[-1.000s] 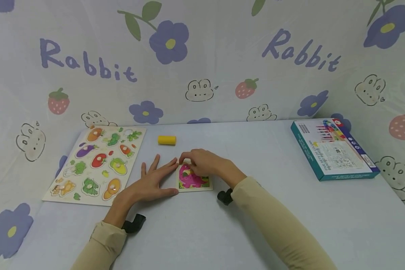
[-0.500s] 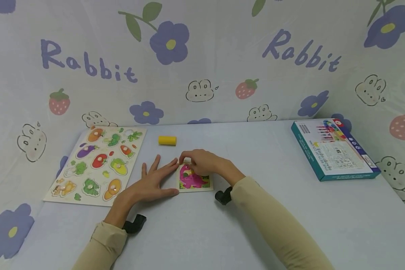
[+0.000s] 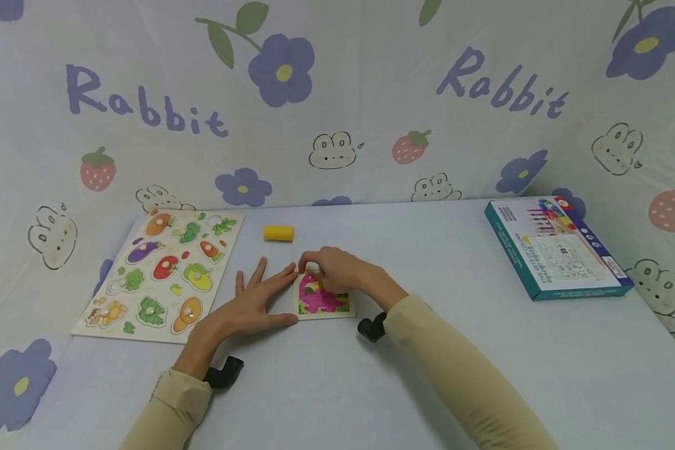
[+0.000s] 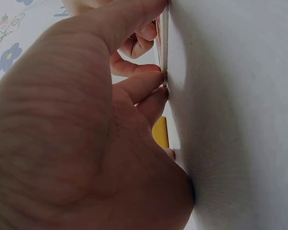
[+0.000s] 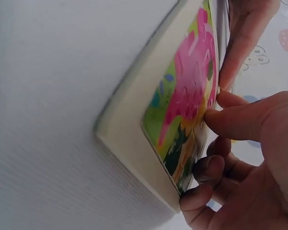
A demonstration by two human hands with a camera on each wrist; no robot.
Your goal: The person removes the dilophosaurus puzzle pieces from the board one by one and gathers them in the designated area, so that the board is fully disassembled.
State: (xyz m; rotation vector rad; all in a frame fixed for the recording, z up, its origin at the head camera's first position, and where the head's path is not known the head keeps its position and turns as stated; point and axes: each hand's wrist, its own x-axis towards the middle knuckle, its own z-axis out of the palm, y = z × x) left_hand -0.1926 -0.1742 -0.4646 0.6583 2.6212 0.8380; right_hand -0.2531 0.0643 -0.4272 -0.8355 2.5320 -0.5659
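A small square dinosaur puzzle [image 3: 323, 304] lies flat on the white table, a pink dinosaur on green inside a pale wooden frame. The left hand [image 3: 253, 306] is spread on the table beside it, with index fingertip and thumb tip right at the frame's left edge. Over the upper part of the puzzle is the right hand [image 3: 343, 270], its fingers bent. In the right wrist view its thumb [image 5: 235, 120] touches the picture surface, and the other fingers curl at the far edge, holding the puzzle there. The right hand hides the picture's upper right part.
Left of the hands lies a large vegetable peg board [image 3: 171, 290]. A yellow cylinder [image 3: 278, 234] rests behind the left hand. At the back right is a flat box [image 3: 559, 250] with teal sides. A printed rabbit-and-flower cloth [image 3: 365, 94] stands behind the table.
The right wrist has shifted slightly to the left; its fingers stay on the same part of the puzzle. The left hand and the puzzle hold their places.
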